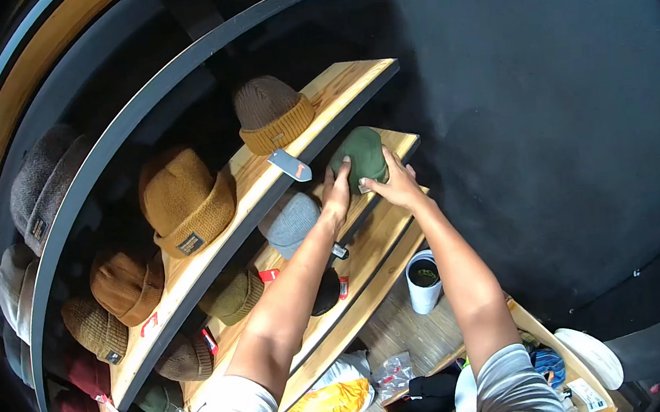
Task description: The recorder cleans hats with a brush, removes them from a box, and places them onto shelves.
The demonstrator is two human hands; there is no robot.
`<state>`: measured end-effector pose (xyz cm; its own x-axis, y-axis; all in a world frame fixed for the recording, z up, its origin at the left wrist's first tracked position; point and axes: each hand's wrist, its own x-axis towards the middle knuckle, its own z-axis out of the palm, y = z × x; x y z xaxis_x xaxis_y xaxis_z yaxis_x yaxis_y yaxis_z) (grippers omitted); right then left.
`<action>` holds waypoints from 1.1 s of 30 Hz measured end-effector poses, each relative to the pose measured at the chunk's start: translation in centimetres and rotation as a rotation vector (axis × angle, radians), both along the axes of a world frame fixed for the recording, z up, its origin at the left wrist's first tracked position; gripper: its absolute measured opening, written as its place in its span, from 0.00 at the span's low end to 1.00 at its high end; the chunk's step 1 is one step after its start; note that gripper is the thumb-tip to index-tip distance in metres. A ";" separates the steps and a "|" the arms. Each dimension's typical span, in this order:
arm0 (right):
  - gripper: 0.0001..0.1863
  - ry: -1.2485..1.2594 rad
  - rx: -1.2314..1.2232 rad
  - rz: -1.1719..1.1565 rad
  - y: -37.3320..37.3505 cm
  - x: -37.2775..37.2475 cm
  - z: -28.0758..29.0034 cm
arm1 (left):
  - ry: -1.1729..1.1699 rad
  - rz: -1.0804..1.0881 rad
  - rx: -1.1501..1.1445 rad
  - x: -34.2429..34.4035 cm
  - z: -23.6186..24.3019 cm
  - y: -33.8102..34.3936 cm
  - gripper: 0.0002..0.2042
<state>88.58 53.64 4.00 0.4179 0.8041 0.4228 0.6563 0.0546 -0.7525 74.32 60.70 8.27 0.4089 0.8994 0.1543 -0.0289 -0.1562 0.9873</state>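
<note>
A green beanie [362, 153] sits at the right end of the second wooden shelf [397, 141], held between both my hands. My left hand [336, 191] is closed on its left side, thumb against the knit. On its right lower edge my right hand [398, 185] grips it, near a small light label; some of its fingers are hidden behind the hat. Left of my left hand, a light blue-grey beanie [292, 224] rests on the same shelf. Above it, on the upper shelf, stands a brown beanie with a mustard cuff [273, 114] and a hanging grey tag [290, 165].
Tan beanies [186, 200] and several others line the shelves leftward, some with red tags. A dark wall [551, 105] borders the right. Below are a white cup [423, 284] with dark contents, a cardboard box [545, 336] of goods, and a yellow-and-white bag [333, 400].
</note>
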 end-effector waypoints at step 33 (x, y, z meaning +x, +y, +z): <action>0.19 0.550 0.103 -0.067 -28.9 -13.8 -5.8 | 0.067 -0.352 -0.380 -27.6 -7.8 -23.7 0.20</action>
<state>74.75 24.79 -1.84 0.6478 0.7341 0.2034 0.1739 0.1174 -0.9777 46.72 36.96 0.43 0.6941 0.6933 -0.1936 0.0503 0.2216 0.9738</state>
